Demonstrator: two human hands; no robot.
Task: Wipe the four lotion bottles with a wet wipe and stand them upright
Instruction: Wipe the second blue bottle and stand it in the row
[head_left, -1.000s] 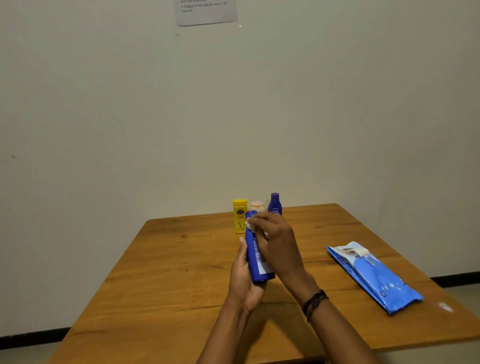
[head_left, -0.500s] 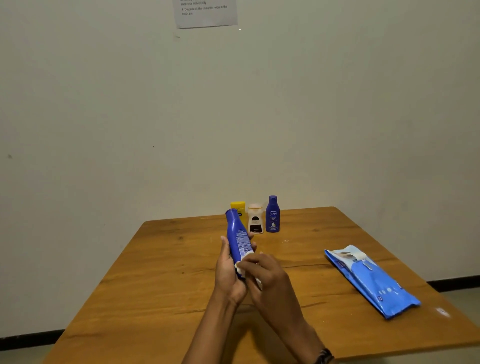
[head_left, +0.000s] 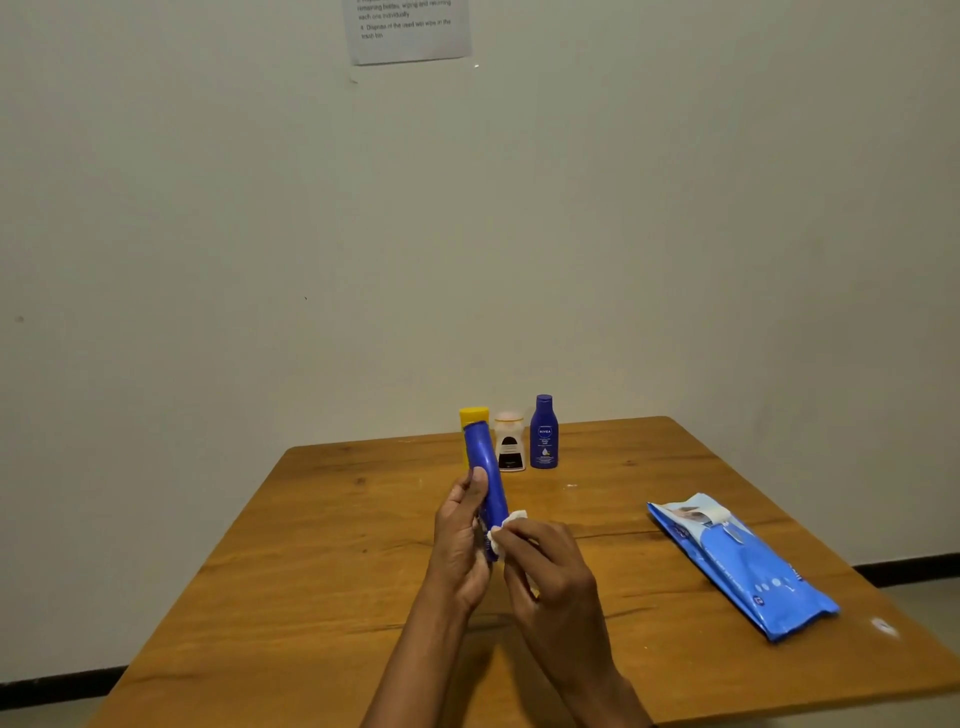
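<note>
The left hand (head_left: 460, 540) has its grip closed around a blue bottle (head_left: 485, 483), tilted above the counter (head_left: 337, 561); the right hand (head_left: 550, 566), just beside the bottle, pinches a white wipe (head_left: 506, 527) against it.

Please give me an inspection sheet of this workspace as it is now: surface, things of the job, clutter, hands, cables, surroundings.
Surface: wooden table, with a small pale spot in front of the standing bottles.
Job's things: blue bottle held tilted above the table; yellow bottle, partly hidden, white bottle and dark blue bottle upright in a row at the far edge; wet wipe pressed to the held bottle.
Clutter: blue wipes pack lying flat to the right, flap open.
Grip: left hand holds the blue bottle; right hand holds the wipe.
Cables: nothing seen.
Surroundings: plain wall; printed paper sheet stuck high on it.
</note>
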